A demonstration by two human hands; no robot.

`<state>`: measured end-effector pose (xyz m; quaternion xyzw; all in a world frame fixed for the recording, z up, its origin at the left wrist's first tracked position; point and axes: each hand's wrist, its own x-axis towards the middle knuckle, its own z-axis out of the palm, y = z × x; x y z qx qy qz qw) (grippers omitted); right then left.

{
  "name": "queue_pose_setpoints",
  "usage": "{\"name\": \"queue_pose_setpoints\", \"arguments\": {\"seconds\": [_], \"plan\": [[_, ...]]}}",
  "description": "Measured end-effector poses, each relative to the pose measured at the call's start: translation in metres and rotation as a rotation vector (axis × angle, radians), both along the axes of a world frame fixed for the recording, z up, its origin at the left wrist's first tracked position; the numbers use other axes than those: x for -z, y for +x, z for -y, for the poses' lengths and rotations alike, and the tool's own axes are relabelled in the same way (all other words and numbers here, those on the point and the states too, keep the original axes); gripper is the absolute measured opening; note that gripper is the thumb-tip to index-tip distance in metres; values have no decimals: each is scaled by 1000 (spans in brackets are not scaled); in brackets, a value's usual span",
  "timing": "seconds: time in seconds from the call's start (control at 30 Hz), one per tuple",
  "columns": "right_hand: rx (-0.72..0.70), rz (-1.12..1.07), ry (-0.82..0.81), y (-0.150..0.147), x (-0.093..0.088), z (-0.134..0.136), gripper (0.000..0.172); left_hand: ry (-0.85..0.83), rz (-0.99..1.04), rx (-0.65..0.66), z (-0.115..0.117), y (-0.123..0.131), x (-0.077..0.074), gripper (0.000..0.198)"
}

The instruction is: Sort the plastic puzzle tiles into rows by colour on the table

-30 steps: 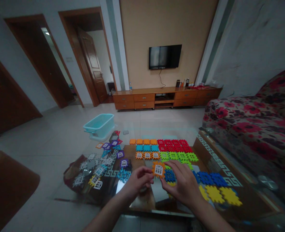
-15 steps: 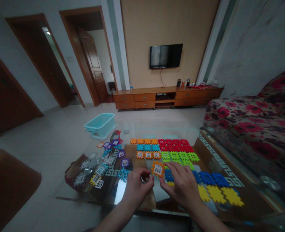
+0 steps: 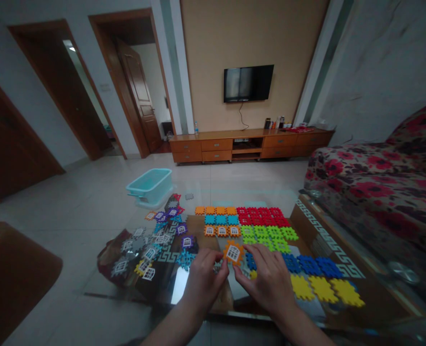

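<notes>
An orange puzzle tile (image 3: 233, 253) with a white window insert is raised above the glass table, its window side toward me. My left hand (image 3: 205, 275) pinches its left edge between thumb and fingers. On the opposite edge, the thumb and fingertips of my right hand (image 3: 269, 278) hold it too. Just beyond it lies a row of orange window tiles (image 3: 222, 231), joined to green tiles (image 3: 261, 232). Blue tiles (image 3: 309, 265) and yellow tiles (image 3: 321, 289) sit right of my right hand, which partly covers their rows.
Loose window pieces (image 3: 159, 239), purple tiles (image 3: 181, 228) and light-blue tiles (image 3: 186, 259) lie scattered on the left. A turquoise tub (image 3: 150, 186) stands beyond them. Red tiles (image 3: 259, 216) form rows at the back. A flowered sofa (image 3: 375, 168) is at right.
The orange tile has shifted slightly left and turned a little. My left fingers have closed on its left edge, where before they were apart from it.
</notes>
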<state>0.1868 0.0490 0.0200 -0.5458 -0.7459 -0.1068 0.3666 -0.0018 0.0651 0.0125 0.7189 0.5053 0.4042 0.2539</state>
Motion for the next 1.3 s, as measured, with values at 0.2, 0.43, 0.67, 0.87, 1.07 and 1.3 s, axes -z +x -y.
{"name": "queue_pose_setpoints", "arguments": {"seconds": [0.2,0.43,0.67,0.87,1.07,1.3], "plan": [[13,-11,-19,-1,1,1,33,-21,48,4,0,1,-1,9],[25,-4,-19,-2,3,0,34,-52,96,-15,0,4,-2,8],[18,5,-28,-2,4,0,35,-40,94,-22,-1,3,-2,8],[33,17,-41,-2,8,-1,39,-55,110,-39,-3,3,-4,8],[54,16,-76,0,10,-2,42,35,5,-113,-17,-8,-6,11],[42,26,-119,1,10,-2,45,2,-162,-364,-66,-41,5,21]]}}
